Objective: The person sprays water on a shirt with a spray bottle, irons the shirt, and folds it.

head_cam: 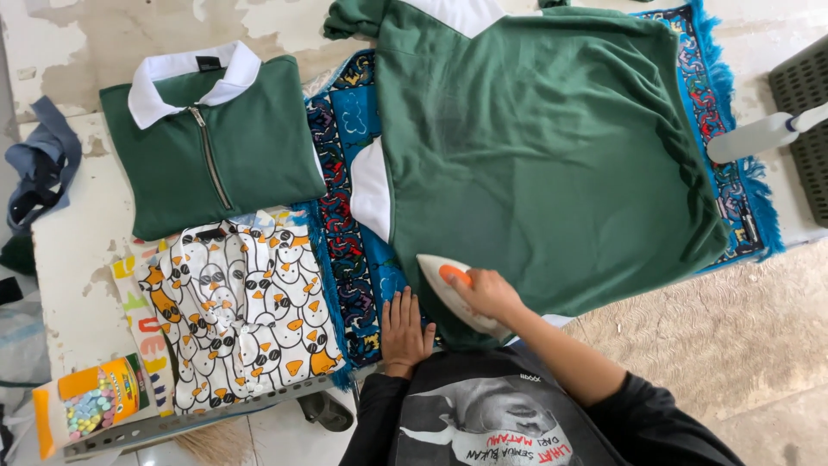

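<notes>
The iron [454, 292] is gripped by the right hand [487, 293] on the green shirt [552, 164]; the hem is pinned flat under the open-palmed left hand [405, 332], evidently preventing shifting.

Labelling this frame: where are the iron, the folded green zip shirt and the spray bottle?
iron [448, 289], head view, white body.
folded green zip shirt [250, 164], head view, chest right of zipper.
spray bottle [755, 138], head view, white body.
</notes>
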